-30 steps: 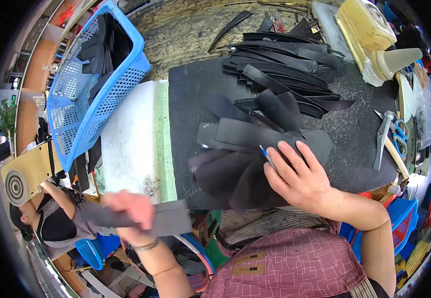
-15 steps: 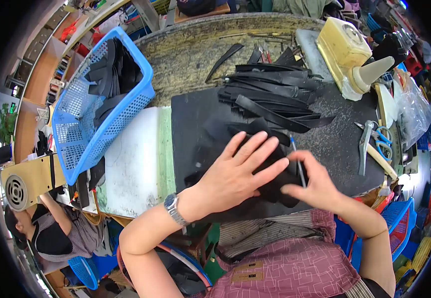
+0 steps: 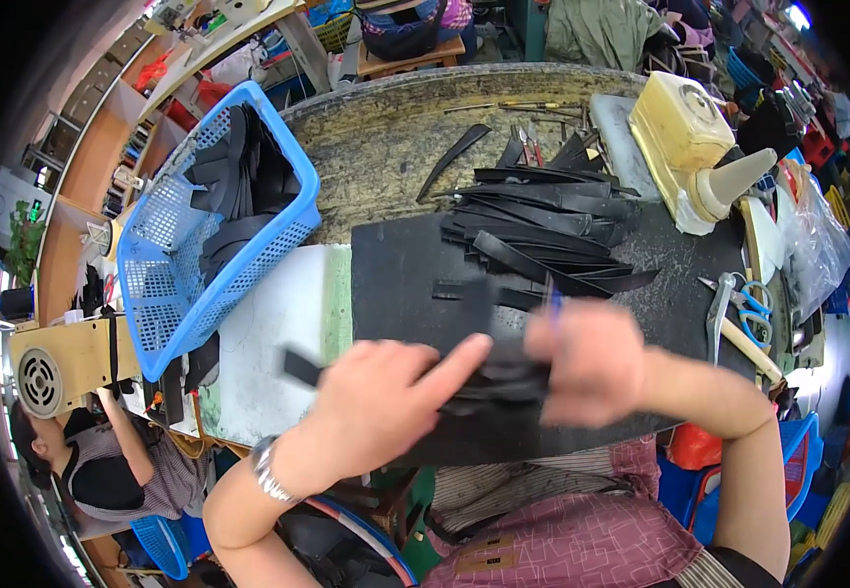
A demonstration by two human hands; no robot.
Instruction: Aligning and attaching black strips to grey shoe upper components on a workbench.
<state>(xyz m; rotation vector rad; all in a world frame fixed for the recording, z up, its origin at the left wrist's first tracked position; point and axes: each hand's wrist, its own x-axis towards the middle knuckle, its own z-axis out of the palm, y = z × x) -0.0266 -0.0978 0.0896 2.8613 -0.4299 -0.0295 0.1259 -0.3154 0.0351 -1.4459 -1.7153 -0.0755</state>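
Observation:
My left hand [image 3: 381,402], with a metal watch on its wrist, is low over the black mat [image 3: 395,255]. Its fingers are curled, and a blurred black strip [image 3: 300,366] juts out past them on the left. The outstretched digit reaches toward a dark upright piece [image 3: 480,306], smeared by motion. To the right, my right hand [image 3: 591,363] is closed and blurred, with a pen [image 3: 554,299] standing up from it. More black pieces [image 3: 503,377] lie between the hands, partly hidden. Beyond them is a fanned pile of black strips [image 3: 542,220].
A blue plastic basket [image 3: 219,314] holding black pieces stands at left beside a white board [image 3: 273,343]. At right are a yellowish glue container [image 3: 680,127] with a cone spout, scissors [image 3: 756,309] and a wooden handle [image 3: 750,333]. Another person [image 3: 101,461] works at far left.
My left hand has gone from lying spread on the black pieces to curled, lower and farther left. The right hand has drawn closed and blurs with motion. The whole view has tilted slightly.

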